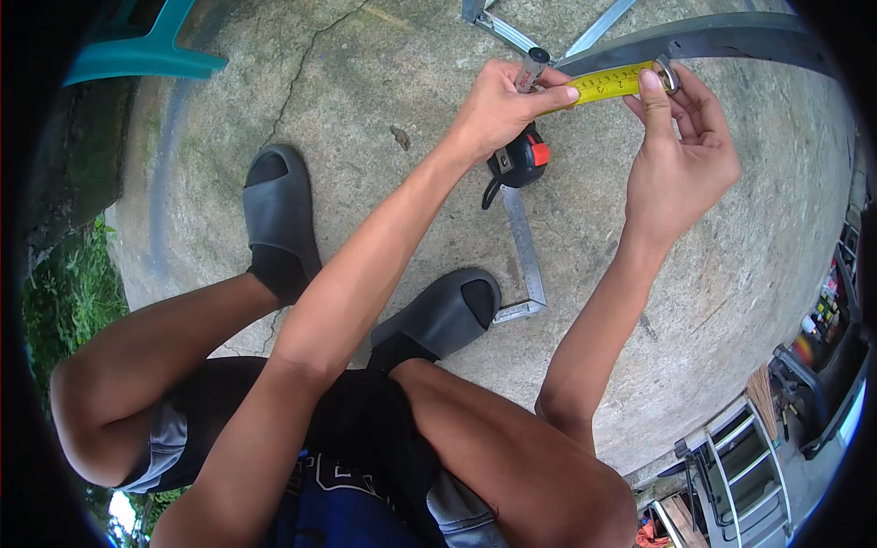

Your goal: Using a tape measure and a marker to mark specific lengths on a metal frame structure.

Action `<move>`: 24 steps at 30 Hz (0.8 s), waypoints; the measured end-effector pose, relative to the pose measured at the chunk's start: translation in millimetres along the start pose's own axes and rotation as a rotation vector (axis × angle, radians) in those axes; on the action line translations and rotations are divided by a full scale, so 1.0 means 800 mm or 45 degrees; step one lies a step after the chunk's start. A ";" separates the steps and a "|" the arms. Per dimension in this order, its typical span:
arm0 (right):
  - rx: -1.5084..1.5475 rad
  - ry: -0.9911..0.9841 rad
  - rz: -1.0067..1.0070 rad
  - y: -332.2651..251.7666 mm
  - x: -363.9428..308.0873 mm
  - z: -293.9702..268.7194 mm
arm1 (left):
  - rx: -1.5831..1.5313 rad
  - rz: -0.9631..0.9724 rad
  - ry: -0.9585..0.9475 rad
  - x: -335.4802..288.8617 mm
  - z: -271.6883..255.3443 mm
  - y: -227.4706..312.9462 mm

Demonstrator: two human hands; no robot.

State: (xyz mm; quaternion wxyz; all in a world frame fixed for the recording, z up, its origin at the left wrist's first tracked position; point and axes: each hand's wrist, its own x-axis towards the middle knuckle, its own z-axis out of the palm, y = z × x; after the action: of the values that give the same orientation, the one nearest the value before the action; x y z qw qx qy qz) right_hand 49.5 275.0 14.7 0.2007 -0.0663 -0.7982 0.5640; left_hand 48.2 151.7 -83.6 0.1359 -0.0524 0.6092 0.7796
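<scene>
A stretch of yellow tape measure blade (pixel 607 85) runs between my two hands. My left hand (pixel 493 108) is closed, its thumb pressing on the blade, and it also holds a clear, dark-capped marker-like thing (pixel 530 71). Just below that hand sits the black tape measure case (pixel 519 163) with a red button; whether it hangs or rests on the ground I cannot tell. My right hand (pixel 683 137) pinches the blade near its metal end hook (pixel 668 77). Beyond the blade lies a dark grey metal bar (pixel 713 41), close to my right fingers.
A metal square (pixel 525 247) lies on the cracked concrete floor (pixel 365 100), near my slide-clad foot (pixel 443 315). Light metal pieces (pixel 598 27) are at the top. A teal plastic chair leg (pixel 146 55) stands far left. A metal ladder-like frame (pixel 744 461) and assorted gear are lower right.
</scene>
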 end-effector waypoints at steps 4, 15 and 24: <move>-0.004 -0.001 -0.051 -0.002 -0.004 0.003 | -0.035 0.004 0.076 -0.001 0.007 -0.006; 0.073 0.124 -0.219 -0.006 -0.003 0.008 | -0.041 -0.001 0.248 0.005 0.032 0.005; -0.070 0.095 -0.234 -0.004 0.008 0.001 | 0.084 -0.079 0.259 0.008 0.039 0.014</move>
State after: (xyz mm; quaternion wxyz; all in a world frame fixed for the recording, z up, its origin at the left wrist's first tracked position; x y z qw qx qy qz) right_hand 43.5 275.6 19.0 0.2794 -0.0192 -0.8080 0.5183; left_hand 41.5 180.3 -66.9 0.0991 -0.1457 0.6433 0.7451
